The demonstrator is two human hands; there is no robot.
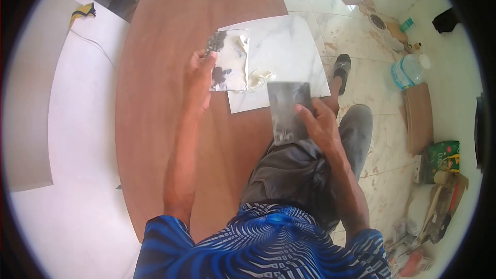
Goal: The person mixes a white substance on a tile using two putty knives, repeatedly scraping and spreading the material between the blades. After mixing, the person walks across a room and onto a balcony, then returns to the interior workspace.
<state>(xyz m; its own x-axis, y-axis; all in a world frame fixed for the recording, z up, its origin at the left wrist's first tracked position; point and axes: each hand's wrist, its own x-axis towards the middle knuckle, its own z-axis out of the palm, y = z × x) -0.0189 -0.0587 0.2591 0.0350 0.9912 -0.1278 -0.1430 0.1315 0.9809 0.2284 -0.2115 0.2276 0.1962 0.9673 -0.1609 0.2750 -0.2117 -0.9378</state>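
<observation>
We hold a paste-smeared plate point(232, 67) by its left edge in our left hand point(199, 80), over the left side of a marble-patterned tile point(289, 41), and a grey rectangular blade point(285, 108) in our right hand point(323, 124), over its near edge. White paste point(260, 78) lies on the tile, atop a brown board point(170, 36).

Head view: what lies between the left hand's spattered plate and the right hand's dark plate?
In the head view, some cream-coloured paste on the marbled sheet.
</observation>
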